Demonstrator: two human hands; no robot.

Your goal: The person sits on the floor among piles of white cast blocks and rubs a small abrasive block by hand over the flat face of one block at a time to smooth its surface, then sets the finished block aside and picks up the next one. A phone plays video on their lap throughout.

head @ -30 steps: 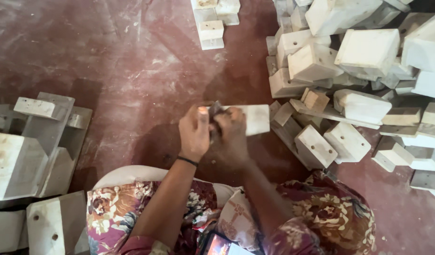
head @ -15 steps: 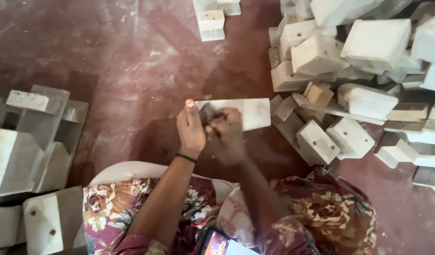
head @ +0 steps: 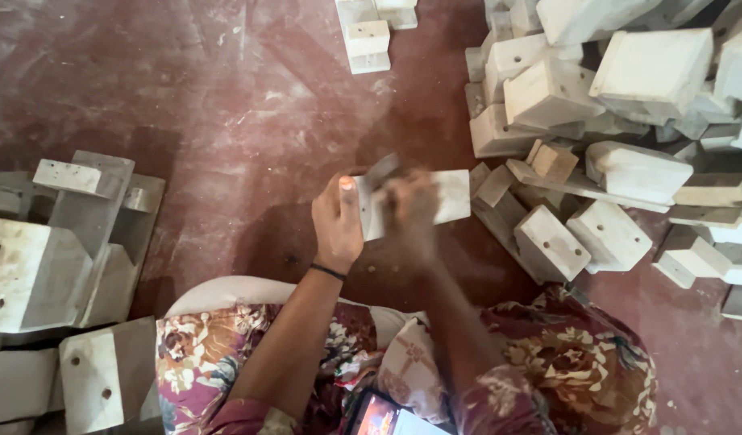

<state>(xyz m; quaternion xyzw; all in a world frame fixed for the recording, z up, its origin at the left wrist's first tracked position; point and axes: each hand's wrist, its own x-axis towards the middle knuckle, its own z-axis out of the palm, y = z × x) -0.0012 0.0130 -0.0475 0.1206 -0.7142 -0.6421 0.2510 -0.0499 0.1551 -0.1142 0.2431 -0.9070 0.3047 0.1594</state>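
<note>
My left hand (head: 337,219) grips the left end of a pale wooden block (head: 454,196), thumb laid over its top face. My right hand (head: 409,211) is blurred with motion over the middle of that block and presses a small dark grey piece (head: 380,169) against it; the piece looks like sandpaper or a small tool, too blurred to tell which. The block is held in front of me above the reddish floor (head: 226,121), over my knees in flowered cloth (head: 580,362).
A big heap of pale wooden blocks (head: 621,105) lies to the right. More grey-white blocks (head: 56,266) are stacked at the left. A small block pile (head: 369,36) sits at the top. A lit phone screen (head: 387,417) rests in my lap.
My right hand rubs back and forth over the block and is now blurred. The block and both hands have shifted slightly up and left in view.
</note>
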